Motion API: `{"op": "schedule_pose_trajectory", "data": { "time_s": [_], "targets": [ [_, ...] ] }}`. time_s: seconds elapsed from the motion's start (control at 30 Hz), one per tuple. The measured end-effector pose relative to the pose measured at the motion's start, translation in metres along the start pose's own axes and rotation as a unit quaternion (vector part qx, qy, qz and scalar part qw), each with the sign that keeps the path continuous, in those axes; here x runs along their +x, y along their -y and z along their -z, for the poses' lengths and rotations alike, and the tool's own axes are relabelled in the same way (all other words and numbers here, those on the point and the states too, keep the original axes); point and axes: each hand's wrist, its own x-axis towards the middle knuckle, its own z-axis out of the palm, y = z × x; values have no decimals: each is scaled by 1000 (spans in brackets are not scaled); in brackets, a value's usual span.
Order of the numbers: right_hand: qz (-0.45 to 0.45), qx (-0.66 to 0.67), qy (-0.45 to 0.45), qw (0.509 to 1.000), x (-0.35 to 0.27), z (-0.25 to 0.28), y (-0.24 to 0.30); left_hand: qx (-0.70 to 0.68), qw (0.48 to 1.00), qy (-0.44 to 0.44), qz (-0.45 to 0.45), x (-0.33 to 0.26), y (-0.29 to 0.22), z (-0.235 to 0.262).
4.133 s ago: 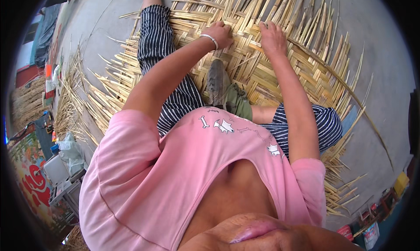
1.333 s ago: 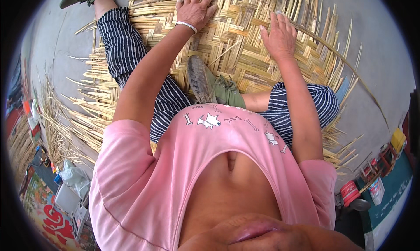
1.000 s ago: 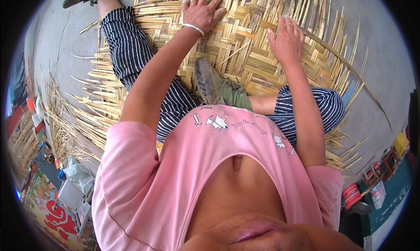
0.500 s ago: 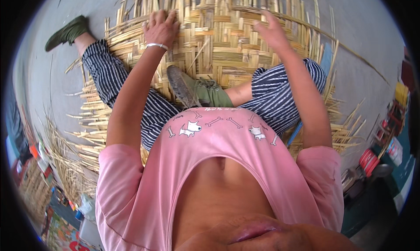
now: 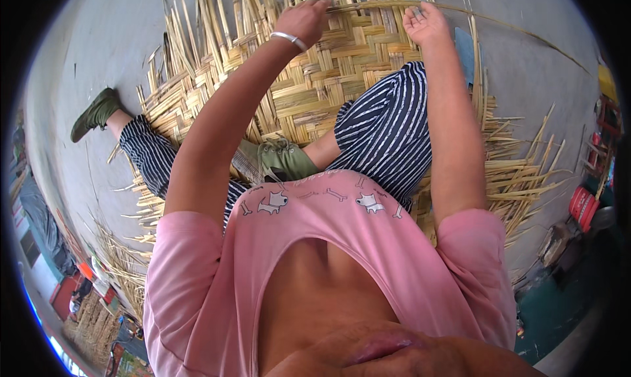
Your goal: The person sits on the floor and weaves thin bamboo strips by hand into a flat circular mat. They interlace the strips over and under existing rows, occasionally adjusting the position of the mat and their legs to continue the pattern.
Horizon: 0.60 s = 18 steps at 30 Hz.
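Note:
A partly woven mat of split cane strips (image 5: 315,81) spreads over the floor in front of me, its loose strip ends fanning out at the far side. One long thin cane strip (image 5: 499,23) runs across the mat's far part and out to the right. My left hand (image 5: 303,23), with a silver bangle at the wrist, pinches this strip near its left end. Farther right, my right hand (image 5: 424,25) is closed, its curled fingertips gripping the same strip. My green shoe (image 5: 286,160) and striped trouser leg (image 5: 388,120) rest on the mat.
Unwoven strip ends (image 5: 519,173) stick out at the right edge. A loose pile of thin strips (image 5: 121,262) lies at the left. A blue flat piece (image 5: 465,51) is by my right knee. At the far right stands a red object (image 5: 582,206).
My left hand has moved right and taken hold of the long strip; my right hand has closed on it. The view has turned, and the mat sits further left at its far side.

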Motion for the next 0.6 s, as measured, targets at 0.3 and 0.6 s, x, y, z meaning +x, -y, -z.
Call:
{"op": "schedule_pose_trajectory", "data": {
  "time_s": [0.3, 0.6],
  "targets": [
    [19, 14, -23, 999, -26, -6, 0, -101, 978, 171, 67, 96, -36, -14],
    [18, 84, 20, 996, -31, -17, 3, -235, 940, 207, 138, 127, -71, -11]
  ]
}}
